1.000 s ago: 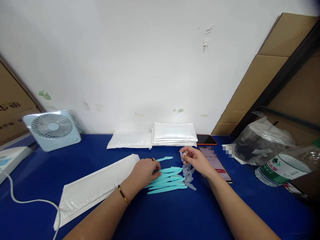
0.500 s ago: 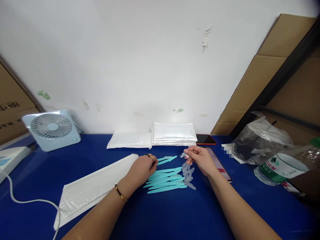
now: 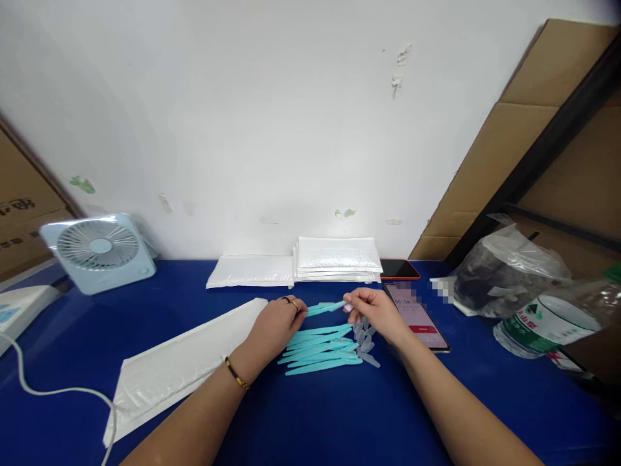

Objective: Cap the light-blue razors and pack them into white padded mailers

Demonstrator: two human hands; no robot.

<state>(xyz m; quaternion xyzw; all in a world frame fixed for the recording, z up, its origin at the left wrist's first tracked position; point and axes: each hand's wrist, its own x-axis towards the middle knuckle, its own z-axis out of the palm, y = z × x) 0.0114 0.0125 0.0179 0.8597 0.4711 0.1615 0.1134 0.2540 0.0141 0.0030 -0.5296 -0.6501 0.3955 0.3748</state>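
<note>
My left hand (image 3: pixel 280 320) is closed around the handle end of a turquoise eyebrow razor (image 3: pixel 323 309), whose head points right. At that head, my right hand (image 3: pixel 376 314) pinches a small translucent blade cap, now mostly hidden by the fingers. Another turquoise piece lies alongside the held razor, partly covered by the left hand. Below both hands, several turquoise eyebrow razors (image 3: pixel 320 353) lie side by side on the blue table (image 3: pixel 310 421). A cluster of loose translucent caps (image 3: pixel 366 343) lies at their right ends, under and beside my right hand.
Left of my left hand lies a white padded mailer (image 3: pixel 184 366). Stacked mailers (image 3: pixel 338 255) rest against the wall. A lit phone (image 3: pixel 420 317) is right of my right hand, with another phone (image 3: pixel 400 268) behind. A fan (image 3: pixel 99 249), cable (image 3: pixel 63 390) and cut bottle (image 3: pixel 538 327) flank the area.
My right hand has moved slightly left and down, bringing the translucent cap to the razor's head. My left hand stays nearly in place, still holding the razor.
</note>
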